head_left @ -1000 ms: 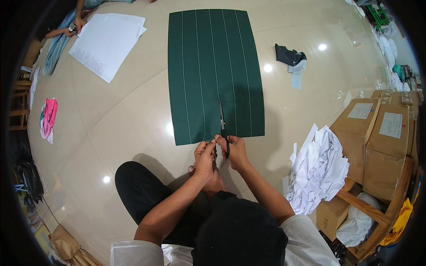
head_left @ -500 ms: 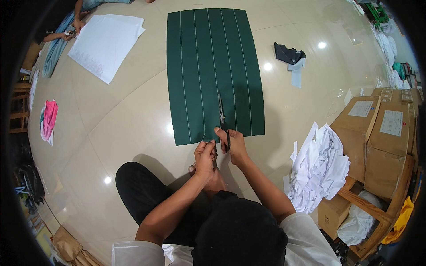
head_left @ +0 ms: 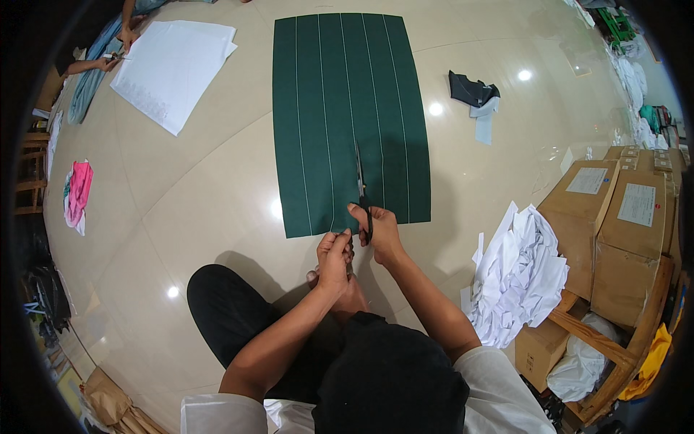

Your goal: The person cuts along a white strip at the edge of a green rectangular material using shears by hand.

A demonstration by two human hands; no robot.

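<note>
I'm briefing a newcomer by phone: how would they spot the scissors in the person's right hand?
Find the large dark green sheet with pale lengthwise lines. At its near edge, the right hand holds the black-handled scissors, pointing toward the sheet's far end. Their solid, tapering, metal-bladed shape sets them apart from the thin pale lines beside them.

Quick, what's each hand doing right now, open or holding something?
Left hand: closed, pinching the near edge of the green cloth.
Right hand: closed, holding the scissors.
</note>
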